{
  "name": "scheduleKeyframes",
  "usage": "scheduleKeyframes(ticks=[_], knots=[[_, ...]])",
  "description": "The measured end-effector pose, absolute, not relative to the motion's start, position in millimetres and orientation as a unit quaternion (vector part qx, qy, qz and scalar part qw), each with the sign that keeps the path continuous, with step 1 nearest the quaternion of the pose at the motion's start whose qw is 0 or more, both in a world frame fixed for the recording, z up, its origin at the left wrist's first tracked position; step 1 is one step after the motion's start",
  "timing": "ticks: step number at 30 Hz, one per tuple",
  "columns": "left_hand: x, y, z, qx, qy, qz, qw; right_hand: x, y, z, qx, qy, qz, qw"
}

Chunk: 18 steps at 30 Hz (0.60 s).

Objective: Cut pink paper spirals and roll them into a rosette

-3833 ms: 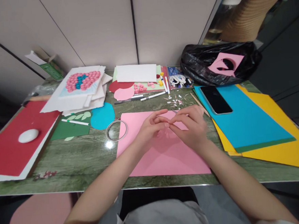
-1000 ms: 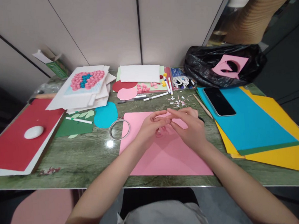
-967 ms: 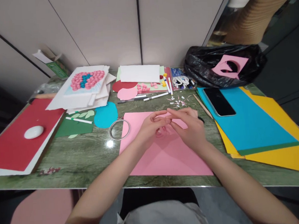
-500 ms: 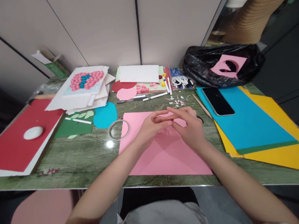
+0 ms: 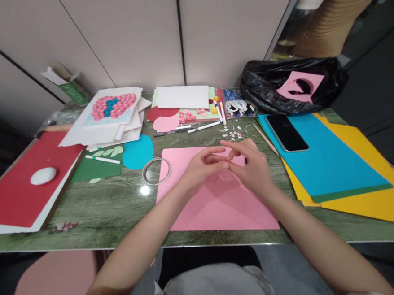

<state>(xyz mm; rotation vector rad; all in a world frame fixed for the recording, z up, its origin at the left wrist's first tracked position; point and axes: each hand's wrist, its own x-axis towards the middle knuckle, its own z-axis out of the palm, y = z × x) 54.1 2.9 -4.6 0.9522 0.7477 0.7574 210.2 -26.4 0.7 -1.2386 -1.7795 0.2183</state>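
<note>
Over a pink paper sheet (image 5: 221, 204), my left hand (image 5: 201, 167) and my right hand (image 5: 252, 166) meet at the fingertips. Between the pinched fingers a tiny reddish piece shows, too small to name. Both thumbs point inward and nearly touch. Part of a dark object shows behind my right hand's fingers. Under my left hand a pink curl lies on the sheet, mostly hidden. A roll of tape (image 5: 156, 171) overlaps the sheet's left edge.
Paper scraps (image 5: 234, 133) and a wooden stick (image 5: 265, 138) lie behind my right hand. A phone (image 5: 287, 133) rests on blue paper (image 5: 333, 160) at the right. A blue paper circle (image 5: 138, 152) and a white oval object (image 5: 44, 175) are at the left.
My right hand's fingers have shifted and bent, so the reddish piece shows slightly lower between the fingertips. My left hand has hardly moved.
</note>
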Motion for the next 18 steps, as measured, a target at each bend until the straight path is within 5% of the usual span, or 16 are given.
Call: scheduleKeyframes(ticks=[18], knots=[[52.2,5.1,-1.9,0.372,0.366,0.373,0.767,208.0,-30.5,2.1,-0.483,-0.746,0.056,0.455]])
